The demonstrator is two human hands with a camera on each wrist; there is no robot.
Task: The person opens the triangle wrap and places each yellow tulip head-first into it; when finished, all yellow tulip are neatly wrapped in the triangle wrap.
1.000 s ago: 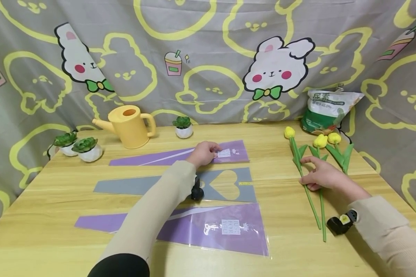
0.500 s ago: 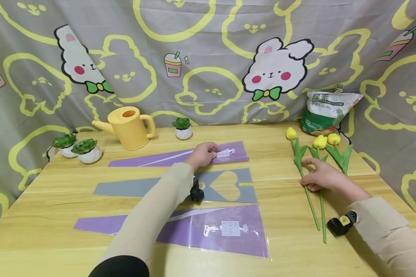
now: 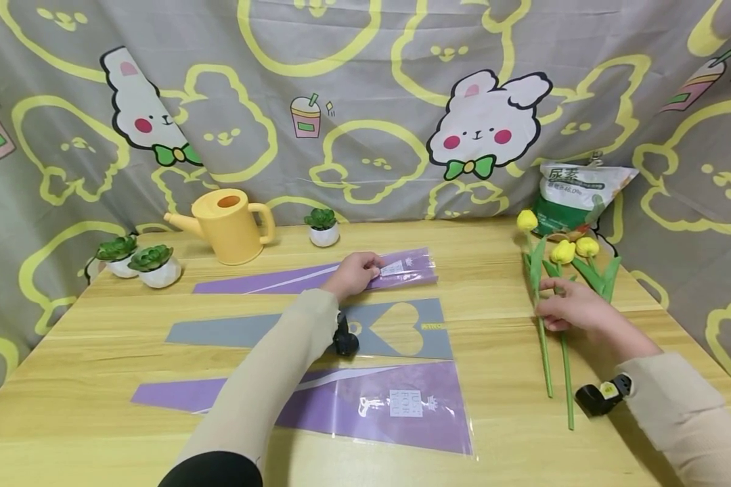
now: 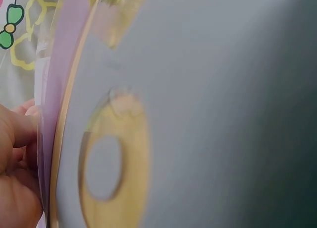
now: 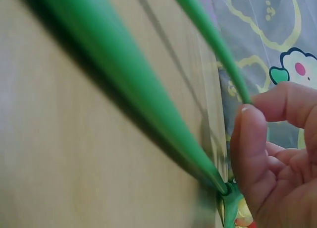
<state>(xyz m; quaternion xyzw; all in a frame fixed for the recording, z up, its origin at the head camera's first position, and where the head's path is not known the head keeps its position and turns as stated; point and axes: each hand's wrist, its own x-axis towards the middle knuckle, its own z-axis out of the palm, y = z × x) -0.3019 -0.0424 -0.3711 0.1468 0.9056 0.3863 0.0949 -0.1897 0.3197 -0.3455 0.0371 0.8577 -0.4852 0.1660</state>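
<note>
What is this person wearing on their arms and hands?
The left hand and right hand are bare. The left sleeve and right sleeve are beige, the left with a black section. Two black wrist devices show, the right one with a yellow label.

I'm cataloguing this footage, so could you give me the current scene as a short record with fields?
left hand: gripping the far purple wrapper near its printed end
right hand: pinching the stem of one yellow tulip
other tulips: two, yellow, beside the held one
other wrappers: gray with heart-shaped window, in the middle; near purple wrapper, flat
back left: yellow watering can, three potted succulents
back right: white-and-green bag
surface: wood-grain table
</note>
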